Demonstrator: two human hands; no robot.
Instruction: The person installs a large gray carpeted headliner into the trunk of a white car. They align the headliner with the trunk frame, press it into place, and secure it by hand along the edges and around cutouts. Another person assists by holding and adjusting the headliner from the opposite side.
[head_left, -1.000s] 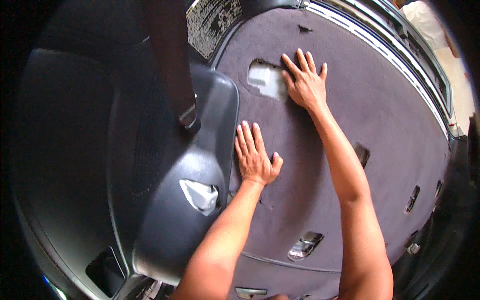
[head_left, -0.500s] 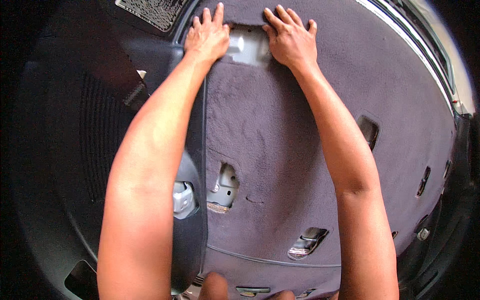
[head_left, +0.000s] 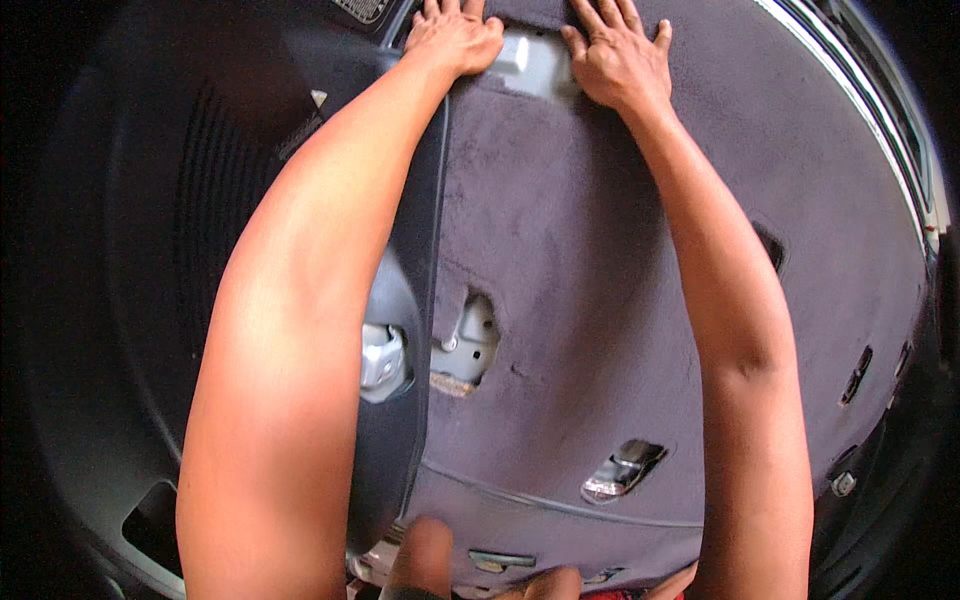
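Observation:
My left hand (head_left: 452, 38) is at the top of the view, fingers apart, touching the seam where the grey carpet (head_left: 560, 240) meets black plastic trim (head_left: 395, 480). My right hand (head_left: 622, 62) lies spread on the carpet just right of a cutout showing pale metal (head_left: 525, 65). The carpet has several other openings, including a larger one with bare metal (head_left: 465, 335) beside the trim and a slot (head_left: 625, 468) near the bottom.
A silver fitting (head_left: 383, 360) sits in the black trim. A metal-edged rim (head_left: 880, 120) curves along the upper right. Dark panels (head_left: 120, 250) fill the left. My knees (head_left: 430, 555) show at the lower edge.
Over the last second my left hand has moved forward along the seam to the top cutout. My right hand stays beside that cutout, and the view has shifted, putting both higher in frame.

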